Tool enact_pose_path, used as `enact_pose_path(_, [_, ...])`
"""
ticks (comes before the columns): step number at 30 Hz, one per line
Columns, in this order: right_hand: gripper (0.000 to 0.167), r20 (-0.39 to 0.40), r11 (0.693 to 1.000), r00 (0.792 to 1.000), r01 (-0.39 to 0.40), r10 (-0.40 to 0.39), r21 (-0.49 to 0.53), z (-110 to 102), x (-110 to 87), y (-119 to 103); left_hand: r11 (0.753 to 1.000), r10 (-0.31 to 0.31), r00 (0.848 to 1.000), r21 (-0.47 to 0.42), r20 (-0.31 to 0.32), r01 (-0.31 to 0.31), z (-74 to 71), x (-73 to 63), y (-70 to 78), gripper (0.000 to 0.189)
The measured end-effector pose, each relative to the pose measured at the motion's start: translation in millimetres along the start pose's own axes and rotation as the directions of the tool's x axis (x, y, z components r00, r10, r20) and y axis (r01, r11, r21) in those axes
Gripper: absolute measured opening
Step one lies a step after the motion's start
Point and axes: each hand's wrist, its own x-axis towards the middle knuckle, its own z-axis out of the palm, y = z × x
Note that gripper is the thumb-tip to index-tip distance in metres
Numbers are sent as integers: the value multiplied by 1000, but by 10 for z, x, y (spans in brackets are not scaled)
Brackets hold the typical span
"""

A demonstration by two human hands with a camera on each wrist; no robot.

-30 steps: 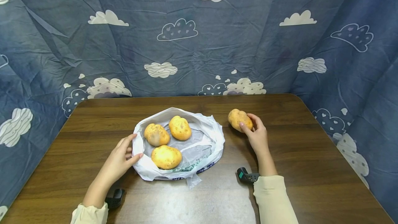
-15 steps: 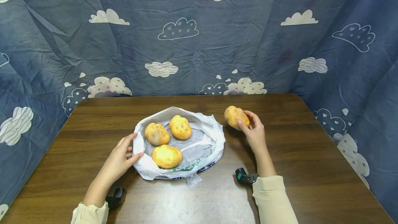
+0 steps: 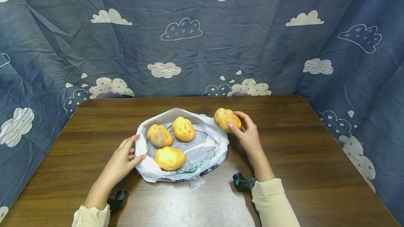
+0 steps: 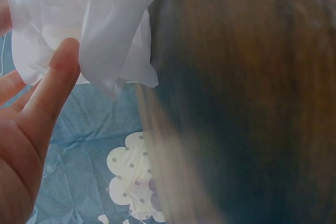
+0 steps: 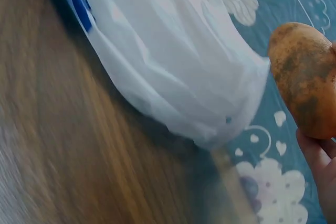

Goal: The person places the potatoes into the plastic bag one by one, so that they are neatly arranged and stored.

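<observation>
A white plastic bag [image 3: 204, 124] stands with its mouth spread on the wooden table. Inside it lie a potato [image 3: 159, 136] at left, another potato [image 3: 183, 129] at the back and a third potato [image 3: 169, 158] in front. My left hand [image 3: 120, 162] grips the bag's left rim with thumb and fingers; in the left wrist view the thumb [image 4: 60, 72] lies against the thin film. My right hand [image 3: 249, 137] holds a lumpy potato [image 3: 225, 119] above the bag's right rim. In the right wrist view this potato [image 5: 304, 80] shows dark patches, beside the bag's outer wall.
The brown wooden table [image 3: 315, 157] reaches back to a blue cloud-patterned curtain [image 3: 249, 45]. Black wrist devices [image 3: 243, 181] sit on both wrists, below the cream sleeves.
My right hand has carried the potato left, from beside the bag to above its right rim. My left hand and the bag have stayed in place.
</observation>
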Motion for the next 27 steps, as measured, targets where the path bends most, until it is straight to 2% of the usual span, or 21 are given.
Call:
enact_pose_path(11, [45,142,999,989,34,-34,-1,226,-64,-136,1000,-3,1000,6,-3,3,-9,-1,1,62])
enact_pose_path(19, [44,251,992,964,110,-91,-63,396,-124,-145,1000,-5,1000,9,-1,5,-12,0,2,62])
enact_pose_path(27, [43,364,991,930,95,-53,-97,524,-177,-146,1000,5,1000,10,-7,-5,-9,-2,4,62])
